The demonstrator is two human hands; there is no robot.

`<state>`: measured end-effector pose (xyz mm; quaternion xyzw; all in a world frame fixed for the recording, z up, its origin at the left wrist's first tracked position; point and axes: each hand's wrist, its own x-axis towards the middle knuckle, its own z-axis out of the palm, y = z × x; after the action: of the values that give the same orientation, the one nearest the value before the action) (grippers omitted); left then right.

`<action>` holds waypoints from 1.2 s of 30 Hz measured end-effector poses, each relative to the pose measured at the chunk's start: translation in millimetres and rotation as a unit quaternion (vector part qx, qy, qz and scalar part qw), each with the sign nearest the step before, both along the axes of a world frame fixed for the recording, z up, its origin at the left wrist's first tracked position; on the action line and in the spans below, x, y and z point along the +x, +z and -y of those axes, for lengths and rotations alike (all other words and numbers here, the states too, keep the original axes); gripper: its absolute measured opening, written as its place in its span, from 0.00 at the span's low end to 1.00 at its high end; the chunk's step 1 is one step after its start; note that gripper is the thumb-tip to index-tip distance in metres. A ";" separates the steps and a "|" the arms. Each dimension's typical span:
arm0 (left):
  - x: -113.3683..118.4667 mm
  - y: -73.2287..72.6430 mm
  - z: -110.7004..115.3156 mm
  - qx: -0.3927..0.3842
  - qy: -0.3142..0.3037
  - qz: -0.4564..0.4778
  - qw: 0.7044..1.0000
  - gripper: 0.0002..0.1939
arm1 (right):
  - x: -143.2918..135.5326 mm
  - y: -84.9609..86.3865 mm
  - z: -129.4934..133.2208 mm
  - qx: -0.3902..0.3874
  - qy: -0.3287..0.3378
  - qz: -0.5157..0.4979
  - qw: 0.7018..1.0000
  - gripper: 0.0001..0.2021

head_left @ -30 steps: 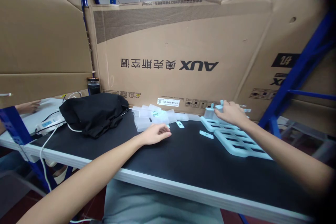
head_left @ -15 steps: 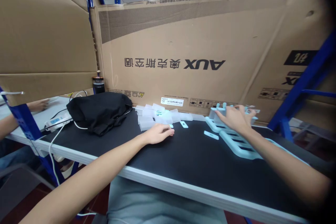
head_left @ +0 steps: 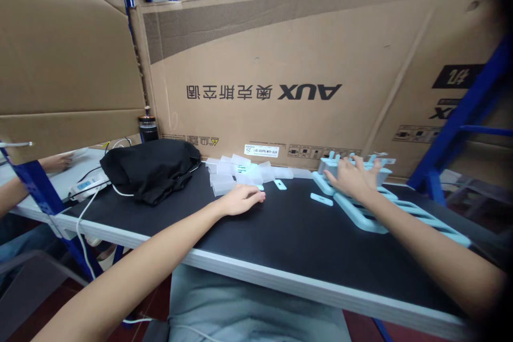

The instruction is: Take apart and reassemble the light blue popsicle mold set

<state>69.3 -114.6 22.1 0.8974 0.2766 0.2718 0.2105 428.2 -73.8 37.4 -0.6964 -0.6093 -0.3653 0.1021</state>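
Hands apart over the black surface (head_left: 288, 240), well spaced. Left hand (head_left: 241, 199) palm down at mid-surface, fingers loosely bent and side by side, just in front of a heap of translucent sleeves (head_left: 224, 179). Its underside is hidden; cannot tell whether it grips anything. One small blue part (head_left: 260, 187) peeks out right behind its fingers.

Right hand (head_left: 355, 175) reaches to the back right, fingers spread over a row of clear boxes with blue tops (head_left: 385, 173). Contact looks likely; whether any box is pinched cannot be told. Boxes sit on the far end of the pale blue racks (head_left: 360, 218), slotted frames lying flat under and around the right forearm, which hides part of them.

Between the hands, two loose blue plates lie flat: the rear plate (head_left: 280, 185) beside the sleeves, the front plate (head_left: 321, 199) just left of the racks.

Left side of the surface: bunched black cloth (head_left: 150, 171), white power strip (head_left: 88, 187) beside it, dark jar (head_left: 148, 129) behind. Large printed cardboard (head_left: 256, 64) stands upright at the back. Far left, on a neighbouring table, another person's hand (head_left: 60, 162).
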 end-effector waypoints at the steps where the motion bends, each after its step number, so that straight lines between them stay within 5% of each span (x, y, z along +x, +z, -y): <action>1: 0.0 0.4 0.3 0.001 -0.001 -0.001 1.000 0.21 | -0.1 0.1 2.4 -0.007 0.001 0.007 1.000 0.23; 9: -0.1 -1.7 0.5 0.038 -0.003 -0.023 0.999 0.18 | -4.6 14.0 13.9 -0.063 -0.020 0.030 0.997 0.29; 14: 1.9 -1.4 7.1 0.155 0.033 -0.072 0.985 0.11 | -38.9 25.8 27.7 0.019 0.048 0.023 0.998 0.25; 18: 3.1 0.7 12.8 0.202 0.108 -0.114 0.967 0.14 | -81.3 16.7 26.9 -0.151 0.220 0.049 0.962 0.20; 21: 3.4 0.5 13.5 0.202 0.143 -0.137 0.959 0.18 | -109.0 8.1 16.8 -0.257 0.285 0.032 0.923 0.18; 29: 3.6 0.6 12.5 0.205 0.150 -0.159 0.954 0.17 | -143.8 24.1 -13.9 -0.190 0.226 -0.004 0.955 0.16; 36: 3.8 -5.1 8.1 0.179 0.142 -0.139 0.964 0.19 | -168.5 27.2 -45.2 -0.224 0.173 -0.081 0.956 0.23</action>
<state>73.1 -122.7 17.0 0.9007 0.3751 0.2162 -0.0348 259.7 -28.6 64.6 -0.6124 -0.7765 -0.1384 0.0538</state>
